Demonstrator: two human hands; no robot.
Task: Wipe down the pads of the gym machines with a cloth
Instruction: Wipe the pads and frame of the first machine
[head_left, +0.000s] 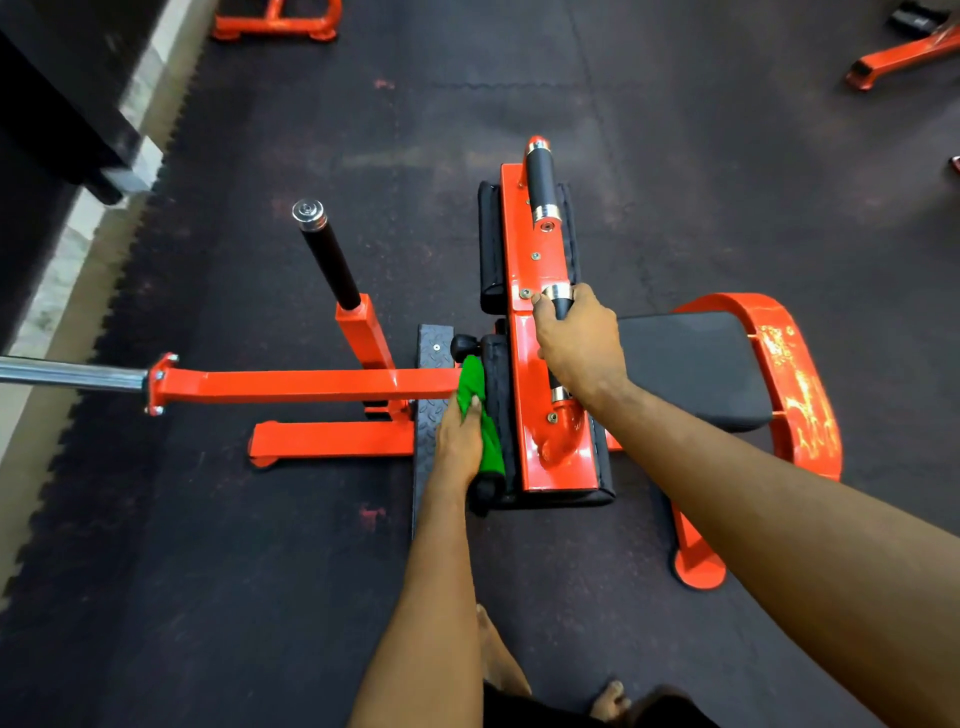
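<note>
Left hand (460, 441) is flat, fingers straight and together, pressing the green cloth (480, 415) against the left edge of the black pad (500, 395). The cloth runs lengthwise along that edge, bunched. Right hand (579, 345) is wrapped round the handle (560, 306) on the orange plate (530, 374) that sits on top of the pad. Seat (691, 364) is just right of the plate. Chrome bar (72, 373) sticks out left. Bare feet (501, 654) on the dark mat (234, 597).
</note>
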